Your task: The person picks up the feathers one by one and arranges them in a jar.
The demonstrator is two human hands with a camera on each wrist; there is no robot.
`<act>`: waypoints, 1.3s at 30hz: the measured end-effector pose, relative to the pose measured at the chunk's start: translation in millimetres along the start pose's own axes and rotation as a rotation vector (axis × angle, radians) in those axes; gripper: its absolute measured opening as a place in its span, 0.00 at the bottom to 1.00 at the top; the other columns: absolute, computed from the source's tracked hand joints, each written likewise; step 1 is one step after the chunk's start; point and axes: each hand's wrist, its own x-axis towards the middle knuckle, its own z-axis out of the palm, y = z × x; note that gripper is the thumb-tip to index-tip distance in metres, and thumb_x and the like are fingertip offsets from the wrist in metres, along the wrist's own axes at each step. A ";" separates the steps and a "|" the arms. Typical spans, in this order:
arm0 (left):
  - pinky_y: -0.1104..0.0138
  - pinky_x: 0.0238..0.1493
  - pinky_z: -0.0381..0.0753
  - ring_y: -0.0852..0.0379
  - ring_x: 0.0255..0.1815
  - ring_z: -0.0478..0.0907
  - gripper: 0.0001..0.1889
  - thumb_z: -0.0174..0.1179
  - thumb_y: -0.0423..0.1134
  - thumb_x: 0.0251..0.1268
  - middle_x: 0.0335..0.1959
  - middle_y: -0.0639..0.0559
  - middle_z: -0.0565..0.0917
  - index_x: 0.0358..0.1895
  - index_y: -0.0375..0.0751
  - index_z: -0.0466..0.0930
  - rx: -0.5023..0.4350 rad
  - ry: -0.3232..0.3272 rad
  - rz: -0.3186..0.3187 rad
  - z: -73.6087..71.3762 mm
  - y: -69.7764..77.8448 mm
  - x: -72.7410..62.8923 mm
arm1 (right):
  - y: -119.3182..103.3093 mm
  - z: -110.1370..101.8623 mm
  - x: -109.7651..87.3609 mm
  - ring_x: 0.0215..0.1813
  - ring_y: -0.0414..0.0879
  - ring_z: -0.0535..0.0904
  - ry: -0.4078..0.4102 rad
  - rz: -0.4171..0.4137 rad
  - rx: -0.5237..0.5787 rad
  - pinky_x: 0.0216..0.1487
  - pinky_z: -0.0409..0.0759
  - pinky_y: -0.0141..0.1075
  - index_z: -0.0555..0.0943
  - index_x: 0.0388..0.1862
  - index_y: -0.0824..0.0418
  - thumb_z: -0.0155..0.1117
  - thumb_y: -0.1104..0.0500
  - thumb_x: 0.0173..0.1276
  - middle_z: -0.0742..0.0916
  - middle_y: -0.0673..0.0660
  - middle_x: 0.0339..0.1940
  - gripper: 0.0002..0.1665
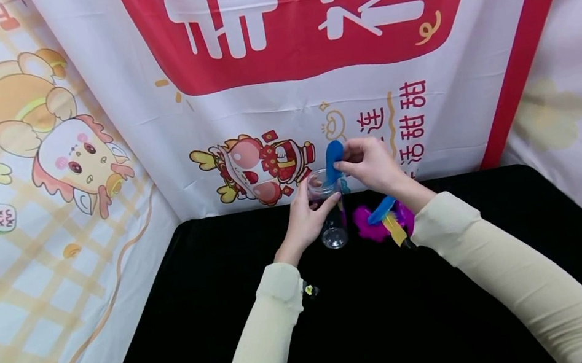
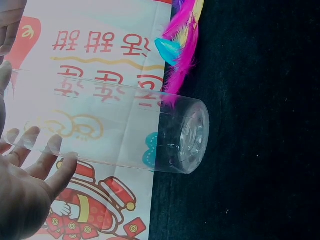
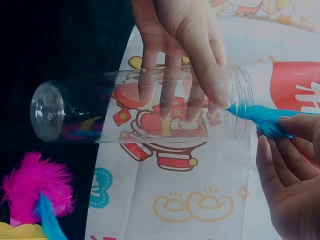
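Right hand [image 1: 369,165] pinched one blue feather [image 1: 333,157], its end inside the mouth of the clear jar [image 3: 125,117], which left hand [image 1: 304,220] gripped; insertion seemed underway, calling for gentle pushing inward.

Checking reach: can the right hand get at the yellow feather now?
Probably not yet: the right hand pinches a blue feather at the jar's mouth. Otherwise, the nearby yellow feather looks mostly uncovered.
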 end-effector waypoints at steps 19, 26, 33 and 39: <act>0.50 0.60 0.81 0.52 0.65 0.74 0.37 0.65 0.60 0.68 0.68 0.44 0.72 0.75 0.53 0.62 0.003 -0.005 -0.001 0.2 0.6 0.1 | -0.5 9.8 4.6 0.41 0.50 0.86 -0.037 -0.005 -0.023 0.41 0.85 0.40 0.86 0.47 0.65 0.71 0.62 0.70 0.90 0.61 0.41 0.10; 0.51 0.60 0.81 0.51 0.66 0.74 0.39 0.65 0.60 0.69 0.67 0.49 0.72 0.76 0.50 0.62 0.006 -0.003 -0.007 -0.3 1.0 -0.5 | 0.7 11.1 5.4 0.41 0.51 0.86 -0.045 0.000 -0.025 0.39 0.84 0.36 0.85 0.47 0.65 0.71 0.61 0.71 0.90 0.61 0.41 0.10; 0.50 0.60 0.81 0.52 0.66 0.73 0.38 0.65 0.60 0.69 0.69 0.45 0.72 0.76 0.52 0.62 0.003 -0.004 -0.004 0.0 -0.4 -0.8 | 0.0 11.5 6.3 0.42 0.50 0.86 -0.055 0.005 -0.029 0.43 0.83 0.39 0.86 0.47 0.65 0.70 0.61 0.71 0.89 0.60 0.41 0.10; 0.51 0.61 0.81 0.52 0.66 0.73 0.38 0.65 0.60 0.69 0.68 0.47 0.72 0.76 0.51 0.61 0.003 -0.006 -0.007 0.1 -0.5 -0.4 | -0.1 11.7 6.5 0.41 0.48 0.86 -0.051 0.010 -0.027 0.42 0.83 0.38 0.88 0.47 0.63 0.70 0.59 0.71 0.90 0.59 0.41 0.10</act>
